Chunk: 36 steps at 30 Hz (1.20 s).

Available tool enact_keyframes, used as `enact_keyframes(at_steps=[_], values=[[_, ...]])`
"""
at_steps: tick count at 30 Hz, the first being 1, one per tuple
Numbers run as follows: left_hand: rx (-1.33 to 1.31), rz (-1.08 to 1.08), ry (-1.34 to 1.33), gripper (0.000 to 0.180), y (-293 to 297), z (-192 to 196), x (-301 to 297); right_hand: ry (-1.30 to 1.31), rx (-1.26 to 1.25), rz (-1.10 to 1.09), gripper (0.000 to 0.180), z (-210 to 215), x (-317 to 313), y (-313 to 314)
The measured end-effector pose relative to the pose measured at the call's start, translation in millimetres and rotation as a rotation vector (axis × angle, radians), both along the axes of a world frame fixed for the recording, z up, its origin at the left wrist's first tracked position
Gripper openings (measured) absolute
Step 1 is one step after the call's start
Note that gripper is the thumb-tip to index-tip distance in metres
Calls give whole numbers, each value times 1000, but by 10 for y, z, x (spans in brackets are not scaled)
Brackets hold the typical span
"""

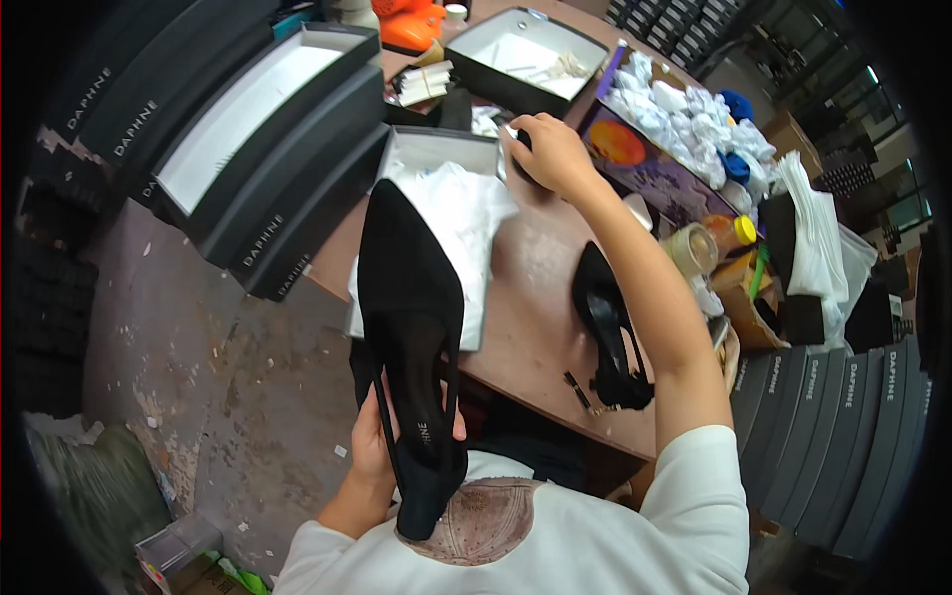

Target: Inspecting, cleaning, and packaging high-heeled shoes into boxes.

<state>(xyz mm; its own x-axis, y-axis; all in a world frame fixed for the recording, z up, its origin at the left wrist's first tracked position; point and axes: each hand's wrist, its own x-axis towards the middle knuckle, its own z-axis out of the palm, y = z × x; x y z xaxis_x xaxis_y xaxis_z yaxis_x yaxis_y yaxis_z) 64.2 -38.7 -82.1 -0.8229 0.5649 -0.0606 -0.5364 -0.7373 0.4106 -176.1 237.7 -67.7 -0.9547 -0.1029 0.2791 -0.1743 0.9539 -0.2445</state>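
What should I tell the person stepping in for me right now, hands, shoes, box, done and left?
Left hand: grips the black pointed slingback shoe near its heel end, toe pointing away.
Right hand: stretched out, on a small dark object at the corner of the open shoe box; what it is cannot be told.
Second black shoe: lying on the wooden table.
White tissue paper: spread in the box.
Done: box lined.
Left: neither shoe is boxed.

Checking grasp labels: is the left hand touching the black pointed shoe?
Touching. The head view shows the left hand wrapped around the heel end of the black pointed shoe.
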Motion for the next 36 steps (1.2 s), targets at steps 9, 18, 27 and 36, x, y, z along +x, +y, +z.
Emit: enact_keyframes(at_steps=[9,18,27,36], values=[[-553,404,307,69,-308,201,-291,-520,-133,-371,60,-601,-1467,-439],[-532,479,339,67,-411,235,-526,55,-543,-352,52,220,-1123,-320],[-536,630,374,58,-299,250,-627,203,-486,474,55,1155,1355,-1420],[-1106,827,848,87,-326,342,-259,472,-511,90,21,574,1616,-2110]])
